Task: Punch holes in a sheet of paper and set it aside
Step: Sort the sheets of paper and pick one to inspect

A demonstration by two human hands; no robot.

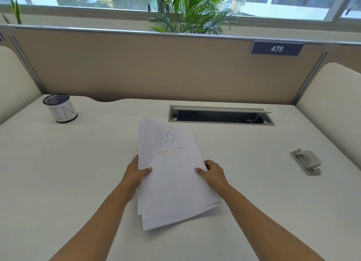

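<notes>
Head view: we pinch the paper stack with left hand and right hand, loose sheets could fan out before reaching the hole punch.

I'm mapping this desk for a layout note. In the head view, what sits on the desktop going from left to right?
Mesh cup marked IN → left hand → stack of paper → right hand → hole punch. The open cable tray sits behind and overlaps the paper and right hand in this ordering, so I leave it out.
</notes>
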